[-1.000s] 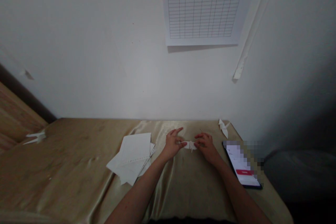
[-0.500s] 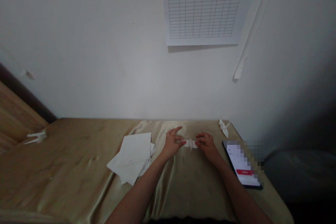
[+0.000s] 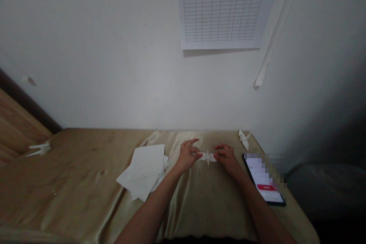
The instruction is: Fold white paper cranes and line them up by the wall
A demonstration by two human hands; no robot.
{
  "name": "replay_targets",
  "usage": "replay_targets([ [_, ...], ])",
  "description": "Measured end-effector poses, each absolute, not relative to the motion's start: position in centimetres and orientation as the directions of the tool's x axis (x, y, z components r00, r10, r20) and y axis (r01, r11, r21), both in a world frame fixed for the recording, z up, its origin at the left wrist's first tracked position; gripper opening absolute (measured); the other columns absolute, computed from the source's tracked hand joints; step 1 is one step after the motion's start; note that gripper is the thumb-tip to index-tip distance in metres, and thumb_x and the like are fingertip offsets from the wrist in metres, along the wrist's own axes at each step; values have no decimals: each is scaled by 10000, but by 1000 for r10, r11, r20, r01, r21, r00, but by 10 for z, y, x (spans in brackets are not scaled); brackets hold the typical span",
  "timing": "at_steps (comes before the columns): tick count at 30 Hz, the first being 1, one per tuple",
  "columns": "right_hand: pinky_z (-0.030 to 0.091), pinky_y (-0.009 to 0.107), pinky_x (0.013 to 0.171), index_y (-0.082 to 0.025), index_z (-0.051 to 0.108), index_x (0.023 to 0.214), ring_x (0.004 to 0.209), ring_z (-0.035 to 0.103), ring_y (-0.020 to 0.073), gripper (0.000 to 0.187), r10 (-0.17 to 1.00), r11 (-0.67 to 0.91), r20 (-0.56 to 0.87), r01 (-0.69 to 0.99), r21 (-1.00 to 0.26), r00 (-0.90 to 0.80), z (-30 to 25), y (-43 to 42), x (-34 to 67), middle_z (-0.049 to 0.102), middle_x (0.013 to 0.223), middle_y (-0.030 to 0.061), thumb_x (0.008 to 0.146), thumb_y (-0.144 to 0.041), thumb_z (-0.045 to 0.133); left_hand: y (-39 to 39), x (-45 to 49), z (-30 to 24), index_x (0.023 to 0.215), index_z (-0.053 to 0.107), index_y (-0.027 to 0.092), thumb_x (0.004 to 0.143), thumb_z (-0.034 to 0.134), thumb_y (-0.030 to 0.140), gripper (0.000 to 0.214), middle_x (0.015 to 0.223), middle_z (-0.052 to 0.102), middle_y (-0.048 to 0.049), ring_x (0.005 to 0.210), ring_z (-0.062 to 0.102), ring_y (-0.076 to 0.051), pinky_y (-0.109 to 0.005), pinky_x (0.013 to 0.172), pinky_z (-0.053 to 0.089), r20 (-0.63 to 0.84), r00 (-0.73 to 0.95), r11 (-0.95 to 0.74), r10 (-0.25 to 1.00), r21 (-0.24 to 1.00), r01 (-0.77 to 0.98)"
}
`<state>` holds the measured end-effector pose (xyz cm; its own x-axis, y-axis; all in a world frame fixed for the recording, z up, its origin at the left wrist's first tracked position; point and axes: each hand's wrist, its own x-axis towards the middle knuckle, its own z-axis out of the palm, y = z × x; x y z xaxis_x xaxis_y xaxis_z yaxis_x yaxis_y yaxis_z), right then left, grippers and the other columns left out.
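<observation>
A small folded white paper piece (image 3: 208, 156) is stretched between both hands, just above the golden satin cloth (image 3: 85, 183) that covers the table. My left hand (image 3: 188, 155) pinches its left tip with thumb and fingers. Its right tip is pinched by my right hand (image 3: 225, 155). Both forearms reach in from the bottom edge.
A loose stack of white paper sheets (image 3: 144, 171) lies left of my hands. A phone (image 3: 264, 183) with a lit screen rests at the right. A folded paper crane (image 3: 244, 138) sits by the wall, another folded piece (image 3: 38, 149) at far left. A gridded chart (image 3: 223, 7) hangs above.
My hands have drawn slightly apart, pulling the folded paper piece wider between them. Nothing else has moved.
</observation>
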<state>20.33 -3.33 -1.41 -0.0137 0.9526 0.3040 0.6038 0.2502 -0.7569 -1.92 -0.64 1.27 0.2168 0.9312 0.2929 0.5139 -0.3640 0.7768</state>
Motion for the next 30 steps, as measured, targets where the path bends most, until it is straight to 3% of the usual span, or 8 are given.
replay_targets([
  [6,352,479,1074,-253,710,689,1205,429,281,184,947,234,319,595,-769,41,-13,-33,203,610,1146,72,833,-312,612,-7,-16,13,642,751,223,708,778,172,88,1346,630,-44,1281,487,-295,-531,1129,327,294,158,-332,943,781,529],
  [15,296,435,1121,-236,719,705,1230,403,260,168,970,205,243,598,-775,-17,-9,-34,206,591,1187,73,824,-304,621,-4,-20,14,665,759,215,697,805,181,66,1355,624,-29,1306,462,-278,-481,1147,319,252,216,-332,943,743,581],
  [30,298,434,1124,-245,725,726,1231,400,256,184,972,205,235,592,-779,-28,-9,-34,207,591,1177,69,844,-318,604,-3,-21,14,667,760,233,718,801,216,68,1341,640,-7,1287,505,-266,-482,1145,342,260,236,-351,936,703,619],
])
